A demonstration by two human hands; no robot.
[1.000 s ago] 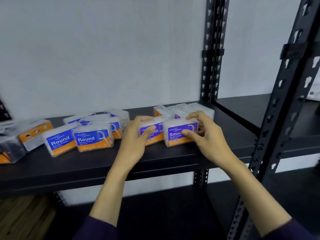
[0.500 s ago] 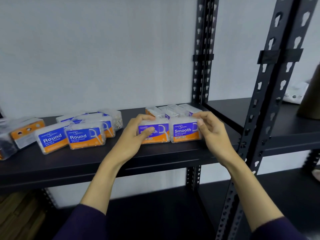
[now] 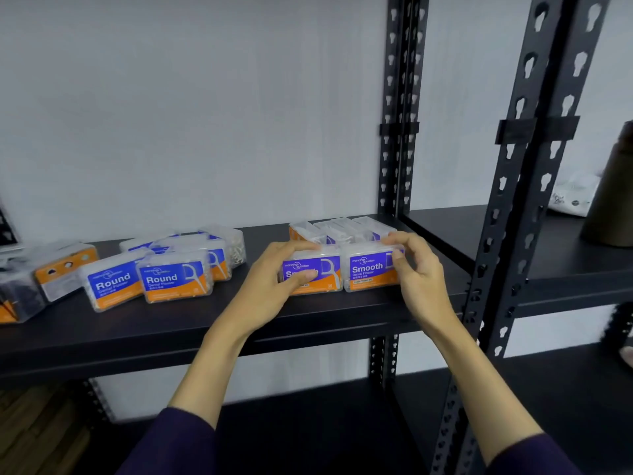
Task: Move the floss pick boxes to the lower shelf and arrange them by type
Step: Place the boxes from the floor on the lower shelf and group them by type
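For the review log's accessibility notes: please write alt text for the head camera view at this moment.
Two bare hands rest on two purple "Smooth" floss pick boxes at the front of a black shelf, the left hand on one, the right hand on the other. Blue "Round" boxes sit further left.

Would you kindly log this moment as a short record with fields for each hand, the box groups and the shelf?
left hand: on the left front Smooth box
right hand: on the right front Smooth box
Smooth boxes: grouped at right, more behind
Round boxes: grouped at left, untouched
shelf: black, holds all boxes
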